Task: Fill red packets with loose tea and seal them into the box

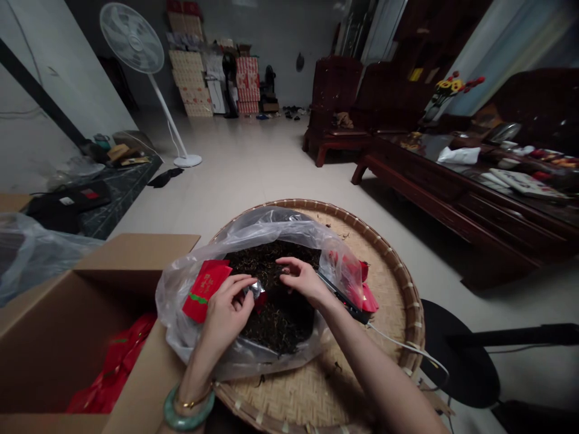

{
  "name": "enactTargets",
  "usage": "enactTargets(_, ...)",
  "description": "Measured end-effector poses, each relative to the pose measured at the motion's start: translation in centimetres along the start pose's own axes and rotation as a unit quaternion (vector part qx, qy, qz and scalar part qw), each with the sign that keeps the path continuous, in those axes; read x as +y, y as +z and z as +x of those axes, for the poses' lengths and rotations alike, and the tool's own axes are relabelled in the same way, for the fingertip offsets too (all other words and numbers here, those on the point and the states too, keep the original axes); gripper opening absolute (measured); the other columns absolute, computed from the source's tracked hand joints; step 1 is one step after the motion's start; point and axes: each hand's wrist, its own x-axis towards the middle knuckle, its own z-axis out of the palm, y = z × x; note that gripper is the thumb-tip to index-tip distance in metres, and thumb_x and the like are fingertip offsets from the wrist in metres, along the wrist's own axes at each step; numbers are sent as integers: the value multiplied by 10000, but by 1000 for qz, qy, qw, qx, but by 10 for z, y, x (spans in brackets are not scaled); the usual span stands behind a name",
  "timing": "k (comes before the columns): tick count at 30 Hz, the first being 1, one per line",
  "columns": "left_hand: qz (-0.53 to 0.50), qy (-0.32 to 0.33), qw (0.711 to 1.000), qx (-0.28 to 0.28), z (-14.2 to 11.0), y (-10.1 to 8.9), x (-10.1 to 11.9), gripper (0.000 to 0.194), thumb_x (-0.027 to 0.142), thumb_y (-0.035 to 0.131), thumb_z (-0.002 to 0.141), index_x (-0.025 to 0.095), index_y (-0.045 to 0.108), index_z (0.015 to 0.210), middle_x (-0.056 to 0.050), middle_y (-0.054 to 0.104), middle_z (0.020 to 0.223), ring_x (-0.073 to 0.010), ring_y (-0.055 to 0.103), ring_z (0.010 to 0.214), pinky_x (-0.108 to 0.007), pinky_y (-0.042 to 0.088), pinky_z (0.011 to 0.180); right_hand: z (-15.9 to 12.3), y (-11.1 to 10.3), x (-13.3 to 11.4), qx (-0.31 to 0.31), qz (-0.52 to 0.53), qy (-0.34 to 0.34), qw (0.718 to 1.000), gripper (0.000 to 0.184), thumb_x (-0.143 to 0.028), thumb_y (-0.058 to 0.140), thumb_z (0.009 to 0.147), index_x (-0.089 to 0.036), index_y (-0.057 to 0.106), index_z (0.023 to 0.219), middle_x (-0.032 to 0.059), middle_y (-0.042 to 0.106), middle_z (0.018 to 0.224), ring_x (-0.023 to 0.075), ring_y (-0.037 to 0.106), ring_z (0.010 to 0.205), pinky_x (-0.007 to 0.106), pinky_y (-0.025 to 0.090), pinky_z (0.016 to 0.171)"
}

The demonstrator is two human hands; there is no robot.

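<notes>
1. Cardboard box (140, 250), near left, flaps open: contains a heap of red packets (113, 361). Judged a set-aside lot; whether filled or unfilled cannot be told.
2. Clear plastic bag (172, 295), one, wide-mouthed, right of the box, resting on the tray.
3. Red packet (207, 289), flat, green band and gold lettering: lies at the bag's left edge, apparently unhandled at this moment.
4. Left hand (230, 307), jade bangle and gold bracelet at the wrist: fingers nearly closed, thumb and forefinger pinching item 5.
5. Silvery packet (257, 289), small, red showing just beneath: held above the leaf; contents not visible. Judged in progress.
6. Dark dried leaf (275, 325), loose, inside the bag: a large quantity remains, so much appears left to handle.
7. Right hand (305, 282), over the leaf: fingers half open and curved, thumb and forefinger parted; whether shreds are held cannot be told.
8. Dark device (346, 299), white cable attached, partly under the right forearm.
9. Further red packets (370, 299), at the bag's right side.
10. Woven tray (386, 325), round, bamboo, stray leaf scattered upon it.
</notes>
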Motion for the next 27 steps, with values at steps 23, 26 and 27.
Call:
enactTargets(23,23,27,999,0,4,20,13,239,108,526,754,167,645,953,-51,626,945,-72,542,528,-196,486,482,-33,16,-64,-81,-7,-5,997,268,-319,552,812,-217,621,1051,4,613,956,122,577,797,246,513,696)
enactTargets(26,27,22,999,1,4,19,12,236,114,529,751,160,637,956,-53,623,949,-75,546,536,-201,492,494,-36,17,-66,-91,-52,-32,994,325,-335,512,853,-209,570,1147,34,614,1088,148,598,890,289,517,778)
enactTargets(27,29,21,999,2,4,19,12,235,115,526,753,157,636,957,-56,623,953,-76,549,541,-203,494,500,-38,16,-68,-92,-71,-39,992,336,-331,498,862,-200,559,1165,44,619,1104,158,599,925,302,511,806)
